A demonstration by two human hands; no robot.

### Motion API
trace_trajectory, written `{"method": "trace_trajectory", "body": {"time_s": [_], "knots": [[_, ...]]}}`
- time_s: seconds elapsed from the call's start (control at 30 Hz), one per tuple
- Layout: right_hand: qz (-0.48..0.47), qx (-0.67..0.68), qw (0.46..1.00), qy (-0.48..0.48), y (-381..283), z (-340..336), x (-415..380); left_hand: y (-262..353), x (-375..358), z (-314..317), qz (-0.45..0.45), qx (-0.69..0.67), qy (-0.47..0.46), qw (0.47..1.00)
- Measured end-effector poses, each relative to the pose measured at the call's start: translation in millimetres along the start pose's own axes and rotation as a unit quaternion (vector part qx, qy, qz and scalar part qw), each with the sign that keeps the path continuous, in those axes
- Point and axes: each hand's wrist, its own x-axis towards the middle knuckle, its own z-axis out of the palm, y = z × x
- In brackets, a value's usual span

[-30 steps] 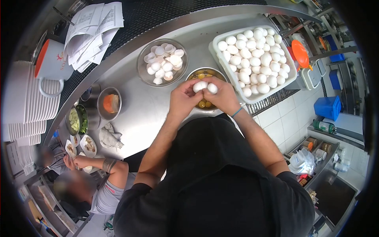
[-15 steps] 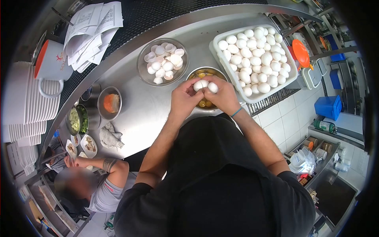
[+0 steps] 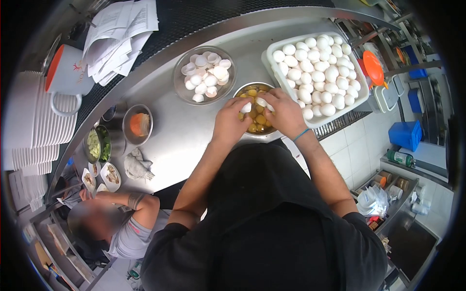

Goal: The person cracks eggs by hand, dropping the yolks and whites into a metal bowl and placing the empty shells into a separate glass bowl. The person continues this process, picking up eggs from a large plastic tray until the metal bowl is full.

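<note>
Both of my hands are over a metal bowl (image 3: 236,93) that holds many raw egg yolks (image 3: 260,119) in clear egg white. My left hand (image 3: 231,120) grips a white eggshell (image 3: 246,107) in its fingertips at the bowl's left side. Opposite it, my right hand (image 3: 287,115) holds another white eggshell (image 3: 262,102) between thumb and fingers, partly covered by the fingers. To the right, a white tub (image 3: 268,63) is heaped with whole white eggs (image 3: 318,76). Up and to the left, a clear bowl (image 3: 180,92) contains broken eggshells (image 3: 219,72).
On the steel counter (image 3: 170,167) are a bowl of orange and pale food (image 3: 139,124), a crumpled grey cloth (image 3: 138,165) and small white dishes (image 3: 111,176). A co-worker in a grey shirt (image 3: 131,237) is at lower left. Stacked white plates (image 3: 41,116) line the left edge.
My hands have moved apart, opening a gap over the bowl. The white shells that were side by side are now separated, one in each hand, and more yolks show between them.
</note>
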Motion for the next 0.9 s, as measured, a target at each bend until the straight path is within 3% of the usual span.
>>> {"method": "trace_trajectory", "body": {"time_s": [0.13, 0.2, 0.23, 0.37, 0.43, 0.53, 0.63, 0.77, 0.9], "knots": [[-0.007, -0.044, 0.999, -0.029, 2, -1, 12, -5, 5, -11, 0.018, 0.046, 0.065, 0.997], [-0.048, -0.022, 0.999, -0.01, -3, 4, 26, -20, 17, -25, 0.039, 0.082, 0.123, 0.988], [-0.065, -0.013, 0.998, 0.001, -10, 6, 35, -18, 23, -37, -0.019, 0.024, 0.133, 0.991], [-0.101, 0.08, 0.99, 0.056, -53, 11, 81, -47, 49, -73, 0.021, 0.063, 0.205, 0.977], [-0.094, 0.066, 0.991, 0.074, -56, 34, 98, -63, 51, -82, 0.023, 0.165, 0.173, 0.971], [-0.066, 0.096, 0.993, 0.014, -60, 37, 95, -42, 42, -81, 0.074, 0.196, 0.133, 0.969], [0.019, 0.133, 0.985, -0.108, -64, 21, 79, -17, 26, -66, -0.019, -0.042, -0.025, 0.999], [0.041, 0.204, 0.968, -0.14, -38, 23, 57, -5, 20, -42, 0.031, -0.113, -0.112, 0.987], [0.07, 0.258, 0.948, -0.175, -20, 9, 32, 0, 18, -21, -0.014, -0.169, -0.155, 0.973]]}}
